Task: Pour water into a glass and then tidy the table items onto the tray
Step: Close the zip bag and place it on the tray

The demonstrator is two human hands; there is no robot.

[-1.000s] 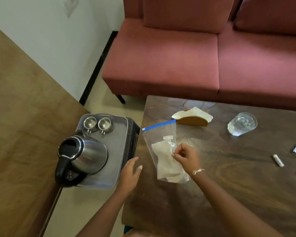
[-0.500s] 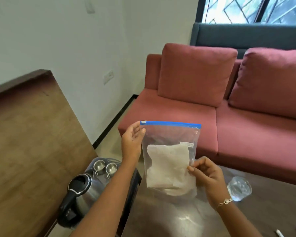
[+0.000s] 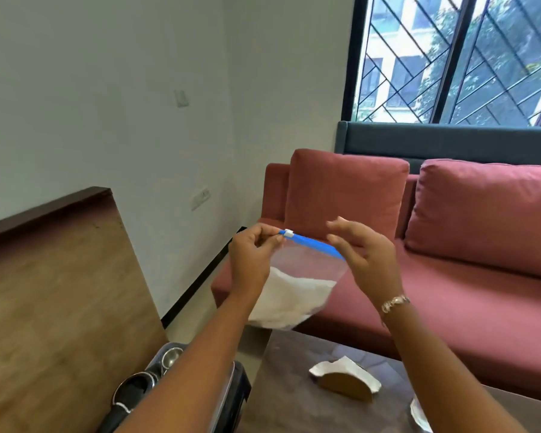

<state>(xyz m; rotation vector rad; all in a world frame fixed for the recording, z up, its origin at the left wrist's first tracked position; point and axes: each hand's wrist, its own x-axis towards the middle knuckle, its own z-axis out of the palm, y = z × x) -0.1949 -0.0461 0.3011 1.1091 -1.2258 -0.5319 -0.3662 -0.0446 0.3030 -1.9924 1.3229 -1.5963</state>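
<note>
I hold a clear zip bag [image 3: 306,264] with a blue zip strip up in the air in front of the sofa. A white folded cloth or paper [image 3: 291,301] lies in its bottom. My left hand [image 3: 253,257] pinches the bag's left top corner beside the white slider [image 3: 289,233]. My right hand [image 3: 366,257] holds the strip's right end with its fingers loosely spread. Low on the left, the grey tray [image 3: 227,401] carries the steel kettle [image 3: 132,392] and small steel cups [image 3: 172,357], partly hidden by my left arm. The glass [image 3: 419,414] shows only at the bottom edge.
A wooden napkin holder with white napkins [image 3: 345,385] stands on the dark wooden table [image 3: 294,410]. A red sofa [image 3: 450,276] runs behind the table. A wooden panel [image 3: 60,307] rises on the left, next to the tray.
The bag was picked up from the table and raised. My left hand moved to its top left corner and my right hand from its lower edge to the zip strip. My view tilted upward.
</note>
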